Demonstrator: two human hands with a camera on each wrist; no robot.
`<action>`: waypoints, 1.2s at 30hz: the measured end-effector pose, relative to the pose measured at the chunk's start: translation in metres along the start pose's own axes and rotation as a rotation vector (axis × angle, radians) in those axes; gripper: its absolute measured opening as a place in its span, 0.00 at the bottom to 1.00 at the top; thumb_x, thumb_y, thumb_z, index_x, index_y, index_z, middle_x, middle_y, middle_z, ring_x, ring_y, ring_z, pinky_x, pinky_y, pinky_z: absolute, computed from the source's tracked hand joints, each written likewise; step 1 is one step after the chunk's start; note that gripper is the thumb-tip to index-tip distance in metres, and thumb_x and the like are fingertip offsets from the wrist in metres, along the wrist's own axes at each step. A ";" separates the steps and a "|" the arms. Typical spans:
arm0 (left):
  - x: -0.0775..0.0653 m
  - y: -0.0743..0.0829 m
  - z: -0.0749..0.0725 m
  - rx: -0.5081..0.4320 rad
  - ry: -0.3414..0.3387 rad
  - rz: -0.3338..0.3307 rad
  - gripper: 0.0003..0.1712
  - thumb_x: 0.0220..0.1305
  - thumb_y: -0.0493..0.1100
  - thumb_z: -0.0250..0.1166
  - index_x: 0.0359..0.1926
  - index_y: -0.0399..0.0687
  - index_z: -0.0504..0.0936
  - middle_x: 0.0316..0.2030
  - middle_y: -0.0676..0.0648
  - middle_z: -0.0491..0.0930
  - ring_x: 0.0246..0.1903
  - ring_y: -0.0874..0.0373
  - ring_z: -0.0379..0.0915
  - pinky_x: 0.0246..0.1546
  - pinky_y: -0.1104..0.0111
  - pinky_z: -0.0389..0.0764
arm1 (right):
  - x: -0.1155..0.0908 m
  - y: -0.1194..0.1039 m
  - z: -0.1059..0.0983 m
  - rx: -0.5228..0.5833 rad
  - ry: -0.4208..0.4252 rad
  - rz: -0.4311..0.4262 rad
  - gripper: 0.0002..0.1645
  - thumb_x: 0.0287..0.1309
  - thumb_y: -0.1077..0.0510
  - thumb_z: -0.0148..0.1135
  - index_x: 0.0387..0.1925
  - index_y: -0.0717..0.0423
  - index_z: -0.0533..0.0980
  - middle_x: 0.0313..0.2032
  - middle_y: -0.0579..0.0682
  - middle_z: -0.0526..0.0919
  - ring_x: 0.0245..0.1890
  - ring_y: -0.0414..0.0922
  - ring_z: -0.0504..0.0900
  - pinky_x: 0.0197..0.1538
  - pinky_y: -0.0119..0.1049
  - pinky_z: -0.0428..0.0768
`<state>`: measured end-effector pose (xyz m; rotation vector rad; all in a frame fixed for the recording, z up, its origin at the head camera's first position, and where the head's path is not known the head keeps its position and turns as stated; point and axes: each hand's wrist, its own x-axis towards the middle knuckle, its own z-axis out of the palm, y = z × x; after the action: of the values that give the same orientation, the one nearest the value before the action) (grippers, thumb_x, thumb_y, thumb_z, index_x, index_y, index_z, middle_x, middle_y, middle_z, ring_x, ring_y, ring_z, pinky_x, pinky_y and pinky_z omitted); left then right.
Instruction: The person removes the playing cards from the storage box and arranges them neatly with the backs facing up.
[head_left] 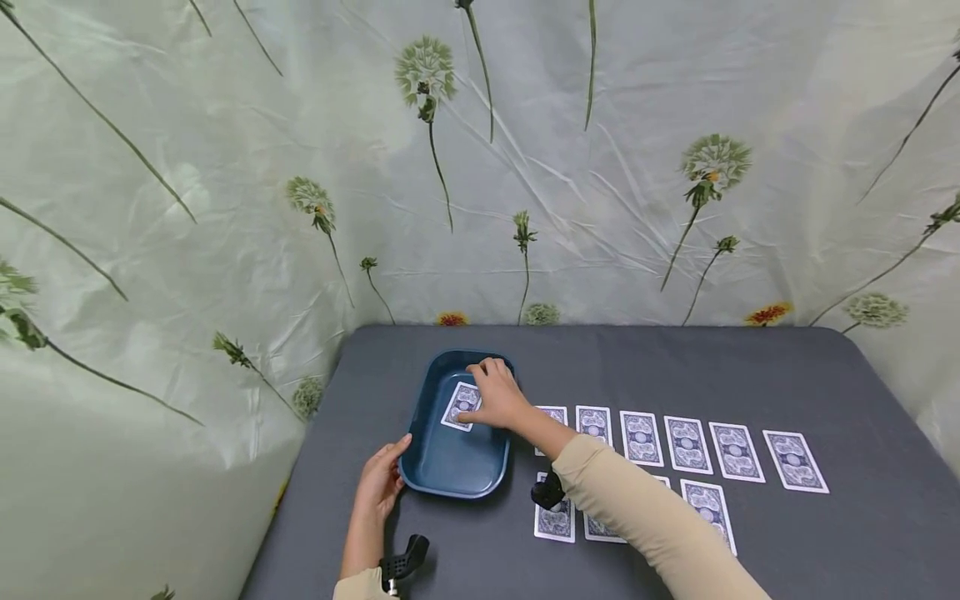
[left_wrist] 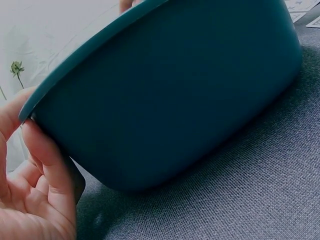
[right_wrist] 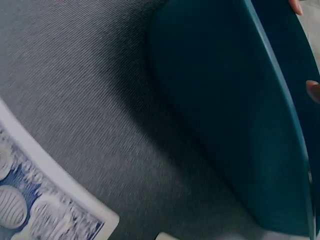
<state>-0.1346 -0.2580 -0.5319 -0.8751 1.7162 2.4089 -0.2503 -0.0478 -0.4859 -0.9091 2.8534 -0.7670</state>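
Observation:
A blue plastic tray [head_left: 450, 475] with raised walls stands on the left part of the table. My left hand [head_left: 381, 479] grips its near left edge, thumb at the rim and fingers below; the left wrist view shows this hold on the tray wall [left_wrist: 165, 100]. Inside the tray, toward its far end, a playing card [head_left: 460, 408] lies with its patterned back up. Over that card is my right hand [head_left: 497, 396], thumb and fingers spread apart. The thumb overlaps the card's edge; whether it touches cannot be told. Only fingertips [right_wrist: 313, 91] show in the right wrist view.
Right of the tray, playing cards lie back up in two rows, among them a far-row card [head_left: 642, 438] and a near-row card [head_left: 555, 521]. The right sleeve [head_left: 645, 517] covers part of the near row. A flowered curtain [head_left: 570, 208] hangs behind the grey table [head_left: 862, 533].

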 end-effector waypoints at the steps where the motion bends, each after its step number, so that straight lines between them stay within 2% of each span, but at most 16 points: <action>1: 0.000 -0.001 0.000 -0.004 0.000 0.000 0.19 0.59 0.45 0.64 0.16 0.51 0.67 0.15 0.55 0.63 0.15 0.66 0.61 0.14 0.79 0.64 | 0.002 -0.001 0.003 -0.008 -0.010 0.016 0.52 0.39 0.35 0.70 0.60 0.60 0.64 0.52 0.57 0.66 0.55 0.53 0.62 0.59 0.48 0.64; 7: 0.002 -0.003 0.000 -0.008 0.013 0.028 0.18 0.59 0.44 0.64 0.16 0.51 0.68 0.15 0.55 0.64 0.15 0.66 0.60 0.14 0.78 0.64 | 0.012 -0.007 0.018 -0.109 -0.064 0.094 0.58 0.35 0.33 0.71 0.60 0.66 0.61 0.52 0.62 0.66 0.54 0.56 0.64 0.60 0.47 0.64; 11: 0.002 -0.004 0.001 -0.005 0.021 0.032 0.19 0.59 0.43 0.64 0.16 0.51 0.67 0.15 0.55 0.63 0.15 0.65 0.60 0.15 0.77 0.64 | 0.014 -0.008 0.027 -0.173 -0.114 0.143 0.62 0.30 0.29 0.72 0.58 0.67 0.62 0.51 0.62 0.66 0.52 0.56 0.64 0.58 0.46 0.65; 15: 0.004 -0.005 0.004 0.001 0.024 0.026 0.19 0.59 0.43 0.64 0.16 0.51 0.67 0.15 0.55 0.62 0.15 0.65 0.59 0.14 0.77 0.63 | 0.014 -0.004 0.035 -0.234 -0.175 0.179 0.67 0.24 0.26 0.71 0.60 0.66 0.62 0.54 0.63 0.64 0.55 0.56 0.62 0.60 0.49 0.61; 19: 0.006 -0.007 0.003 0.005 0.035 0.023 0.19 0.59 0.44 0.64 0.16 0.51 0.67 0.14 0.55 0.62 0.15 0.66 0.59 0.14 0.77 0.62 | 0.015 -0.002 0.040 -0.285 -0.192 0.183 0.67 0.21 0.24 0.71 0.58 0.66 0.64 0.56 0.63 0.64 0.58 0.57 0.61 0.62 0.52 0.57; 26: 0.006 -0.007 0.001 -0.021 0.036 0.031 0.19 0.59 0.43 0.64 0.16 0.50 0.66 0.14 0.55 0.61 0.14 0.65 0.57 0.13 0.77 0.60 | 0.017 -0.008 0.043 -0.259 -0.214 0.248 0.66 0.21 0.27 0.73 0.58 0.64 0.63 0.56 0.61 0.64 0.60 0.57 0.60 0.64 0.58 0.51; 36: 0.005 -0.007 0.003 -0.029 0.036 0.038 0.20 0.60 0.43 0.63 0.15 0.50 0.66 0.13 0.55 0.60 0.13 0.66 0.57 0.12 0.78 0.60 | 0.016 -0.009 0.046 -0.222 -0.198 0.254 0.64 0.22 0.29 0.75 0.58 0.64 0.62 0.56 0.60 0.64 0.60 0.56 0.60 0.63 0.57 0.51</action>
<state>-0.1375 -0.2538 -0.5396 -0.9027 1.7302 2.4631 -0.2499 -0.0828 -0.5205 -0.5837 2.8355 -0.3206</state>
